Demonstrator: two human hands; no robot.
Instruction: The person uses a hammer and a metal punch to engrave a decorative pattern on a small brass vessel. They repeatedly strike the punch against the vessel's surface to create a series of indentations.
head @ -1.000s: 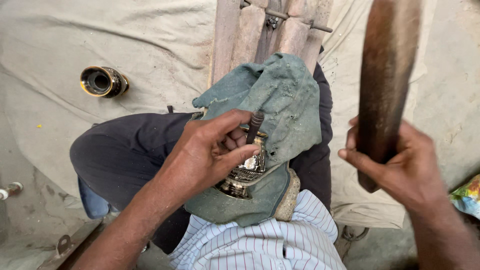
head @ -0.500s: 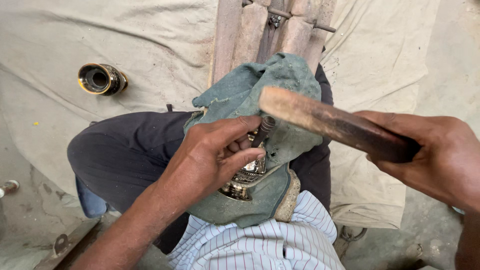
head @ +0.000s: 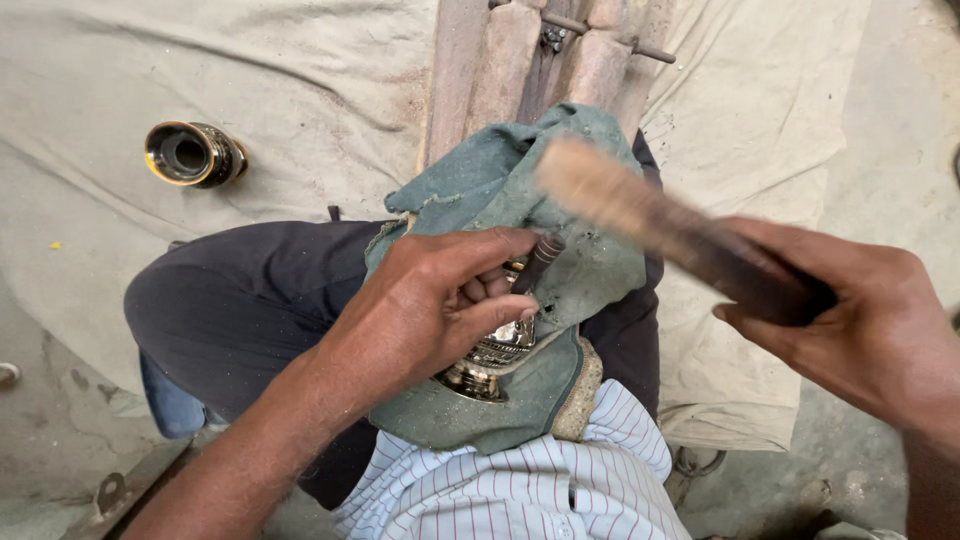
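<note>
- Swinging down since a second ago, the right hand [head: 860, 320] grips a wooden mallet [head: 660, 225], now blurred just above the punch [head: 538, 262]; a strike looks imminent.
- Left hand [head: 435, 305] stays closed around the punch, tip set on the metal piece [head: 495, 360].
- Metal piece lies in the green cloth [head: 500, 180] on the lap.
- A brass cup [head: 190, 153] lies well apart on the canvas sheet [head: 200, 70].
</note>
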